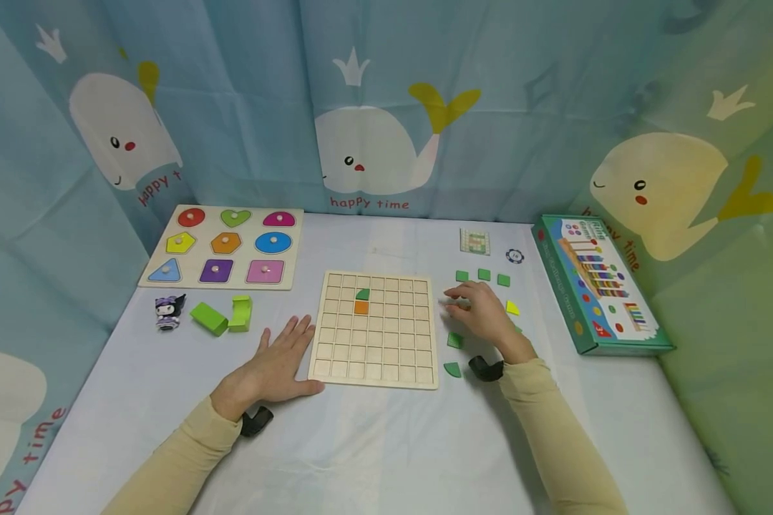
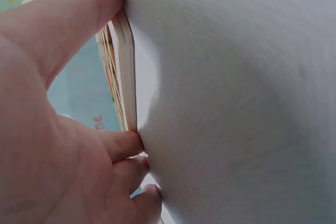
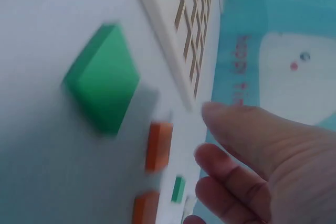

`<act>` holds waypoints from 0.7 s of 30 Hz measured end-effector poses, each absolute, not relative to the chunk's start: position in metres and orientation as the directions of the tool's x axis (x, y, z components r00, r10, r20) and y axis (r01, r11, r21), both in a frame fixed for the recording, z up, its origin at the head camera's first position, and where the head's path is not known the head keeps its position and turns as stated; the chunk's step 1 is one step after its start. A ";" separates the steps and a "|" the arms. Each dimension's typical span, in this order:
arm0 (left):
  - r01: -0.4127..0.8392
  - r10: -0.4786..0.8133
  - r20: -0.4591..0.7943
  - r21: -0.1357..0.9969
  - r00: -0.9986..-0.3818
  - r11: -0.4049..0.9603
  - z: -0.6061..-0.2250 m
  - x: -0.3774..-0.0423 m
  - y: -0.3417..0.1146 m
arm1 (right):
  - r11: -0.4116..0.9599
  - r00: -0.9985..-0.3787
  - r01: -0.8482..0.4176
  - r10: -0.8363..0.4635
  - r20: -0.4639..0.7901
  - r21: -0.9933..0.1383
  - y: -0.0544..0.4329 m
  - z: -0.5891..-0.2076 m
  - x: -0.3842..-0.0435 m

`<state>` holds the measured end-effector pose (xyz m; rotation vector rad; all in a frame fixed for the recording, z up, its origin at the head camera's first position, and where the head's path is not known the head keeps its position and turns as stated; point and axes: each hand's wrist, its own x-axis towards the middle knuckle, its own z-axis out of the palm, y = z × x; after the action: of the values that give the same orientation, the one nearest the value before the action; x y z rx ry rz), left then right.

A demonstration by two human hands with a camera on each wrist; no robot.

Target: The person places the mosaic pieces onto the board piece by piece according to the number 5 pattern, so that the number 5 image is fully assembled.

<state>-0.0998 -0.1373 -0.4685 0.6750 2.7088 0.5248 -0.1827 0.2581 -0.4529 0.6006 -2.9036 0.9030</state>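
A wooden grid board (image 1: 373, 354) lies mid-table, with a green tile (image 1: 363, 294) and an orange tile (image 1: 361, 307) in neighbouring cells. At its left edge my left hand (image 1: 275, 368) rests on the tabletop, fingers spread and thumb by the near corner. My right hand (image 1: 483, 313) hovers just off the board's right side. Thumb and fingers are apart in the right wrist view, with nothing visible between them. Two orange tiles (image 3: 158, 145) and a larger-looking green tile (image 3: 105, 80) lie on the table near that hand; in the head view it hides the orange ones.
Several green tiles (image 1: 484, 275) and a yellow piece (image 1: 512, 307) lie right of the board. A small pattern card (image 1: 474, 242), a round chip (image 1: 514, 256) and a boxed toy (image 1: 602, 286) are farther right. Left stand a shape puzzle (image 1: 193, 270), a figurine (image 1: 168, 312) and green blocks (image 1: 209, 319).
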 end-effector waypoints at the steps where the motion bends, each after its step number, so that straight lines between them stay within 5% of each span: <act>1: 0.390 0.498 -0.194 0.414 -0.845 0.822 -0.468 -0.100 -0.137 | 0.764 -0.929 -0.362 -0.341 0.143 -0.534 0.262 -0.454 -0.182; 21: 0.393 0.499 -0.196 0.405 -0.844 0.825 -0.467 -0.099 -0.137 | 0.863 -0.949 -0.315 -0.275 0.158 -0.394 0.274 -0.469 -0.176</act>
<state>-0.0994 -0.1371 -0.4670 0.6792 2.7138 0.5109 -0.1763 0.2743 -0.4688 0.4667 -2.9392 0.6468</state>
